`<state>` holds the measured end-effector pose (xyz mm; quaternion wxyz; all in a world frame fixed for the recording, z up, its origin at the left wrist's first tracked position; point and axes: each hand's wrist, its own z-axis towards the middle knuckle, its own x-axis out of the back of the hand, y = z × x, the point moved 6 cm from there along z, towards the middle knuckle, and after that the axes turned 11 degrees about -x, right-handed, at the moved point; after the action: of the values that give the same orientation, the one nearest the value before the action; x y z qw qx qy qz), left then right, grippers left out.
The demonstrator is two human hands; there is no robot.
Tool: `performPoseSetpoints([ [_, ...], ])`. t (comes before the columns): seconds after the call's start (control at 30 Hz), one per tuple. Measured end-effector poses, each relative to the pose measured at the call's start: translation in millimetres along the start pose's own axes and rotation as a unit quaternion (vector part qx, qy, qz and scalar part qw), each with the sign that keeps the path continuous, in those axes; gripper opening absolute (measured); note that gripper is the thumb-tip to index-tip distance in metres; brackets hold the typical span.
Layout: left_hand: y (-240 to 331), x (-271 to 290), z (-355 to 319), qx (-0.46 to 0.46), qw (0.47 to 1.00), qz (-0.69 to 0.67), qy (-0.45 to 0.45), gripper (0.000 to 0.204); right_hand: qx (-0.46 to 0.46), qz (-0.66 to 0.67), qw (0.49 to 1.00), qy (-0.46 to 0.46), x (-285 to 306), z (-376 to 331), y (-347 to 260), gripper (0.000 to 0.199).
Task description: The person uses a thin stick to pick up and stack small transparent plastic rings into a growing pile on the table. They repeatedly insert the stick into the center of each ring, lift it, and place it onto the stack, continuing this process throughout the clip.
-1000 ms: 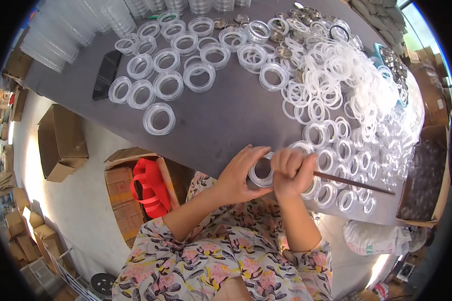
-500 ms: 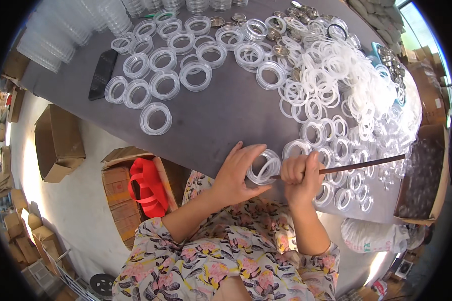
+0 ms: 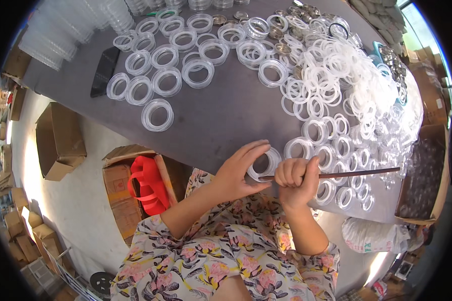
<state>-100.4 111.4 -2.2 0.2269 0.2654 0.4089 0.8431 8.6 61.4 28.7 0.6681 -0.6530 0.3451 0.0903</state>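
My left hand (image 3: 237,173) holds a clear plastic ring (image 3: 266,163) upright between thumb and fingers, just above the near edge of the grey table (image 3: 221,120). My right hand (image 3: 295,179) is fisted around a thin dark stick (image 3: 344,174) that lies level, its left tip touching the ring's lower rim and its long end pointing right over the table. The two hands are close together above my floral-patterned lap.
Rows of clear rings (image 3: 158,75) lie at the table's left. A big heap of white rings (image 3: 341,95) fills the right. A black phone (image 3: 104,71) lies far left. Open cardboard boxes (image 3: 60,140) stand on the floor, one with a red strap (image 3: 146,183).
My right hand turned the stick from slanting down-right to nearly level and shifted slightly right. The left hand tilted the ring so its opening faces up more.
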Motion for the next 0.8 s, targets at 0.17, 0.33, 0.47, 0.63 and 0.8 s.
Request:
performPoseSetpoints([
  [0.17, -8, 3, 6, -0.008, 1.0, 0.023, -0.006, 0.069, -0.016, 0.053, 0.998, -0.037, -1, 20, 10, 0.053],
  [0.33, -6, 7, 1, -0.037, 0.997, 0.059, 0.018, 0.065, -0.017, 0.029, 0.997, -0.075, -6, 16, -1, 0.054],
  [0.47, 1, 15, -6, -0.109, 0.989, 0.093, 0.042, 0.06, 0.001, 0.001, 0.998, -0.068, -3, 16, -13, 0.055],
  [0.63, 9, 19, -8, -0.13, 0.979, 0.152, 0.022, 0.055, -0.018, 0.01, 0.998, -0.062, -1, 15, -8, 0.054],
  [0.8, 3, 16, -9, -0.094, 0.987, 0.121, -0.054, 0.036, -0.022, 0.024, 0.997, -0.073, -6, 15, -3, 0.053],
])
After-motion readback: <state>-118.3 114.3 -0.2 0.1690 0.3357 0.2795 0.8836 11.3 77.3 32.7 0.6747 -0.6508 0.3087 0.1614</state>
